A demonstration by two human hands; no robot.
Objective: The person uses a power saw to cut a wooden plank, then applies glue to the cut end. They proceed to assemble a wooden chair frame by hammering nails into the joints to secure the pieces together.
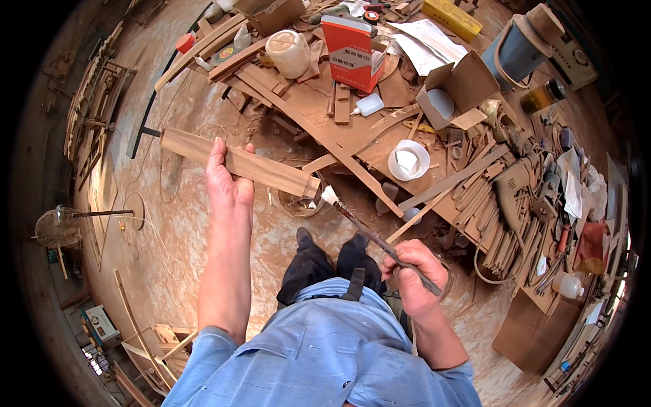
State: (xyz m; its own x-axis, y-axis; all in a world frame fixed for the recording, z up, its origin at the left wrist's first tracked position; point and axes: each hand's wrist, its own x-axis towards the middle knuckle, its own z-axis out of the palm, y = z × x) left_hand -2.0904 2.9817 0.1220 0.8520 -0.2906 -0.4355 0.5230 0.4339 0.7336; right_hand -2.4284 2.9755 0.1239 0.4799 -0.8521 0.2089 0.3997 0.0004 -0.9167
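Far left, a wire basket [55, 227] sits on the dusty floor [169, 224], well apart from you; nothing there touches the work. Your left hand [227, 183] is closed round the middle of the board [237, 163], fingers over the top, thumb side under; the board lies nearly level, its far end toward the left, its near end pointing at the brush. That end carries a short tenon, and the brush tip [330, 196] sits just beside it, touching or all but touching; you cannot tell which from here. Your right hand [411, 275] is clamped on the brush handle [386, 247], low on the shaft, fist tight. Right of that stands the bench [325, 102], crowded with offcuts, a red box [351, 53], a white bottle [369, 104] and a white tub [408, 160].

Risks, as I judge them: you hold the board at one point only, so pressure from the brush could swing the end away; a loaded tip may drip on your trousers [308, 268] or shoes below; gripping so far back gives a wobbly tip, which could smear past the joint; the tub sits near the bench edge, easy to knock on a reach.
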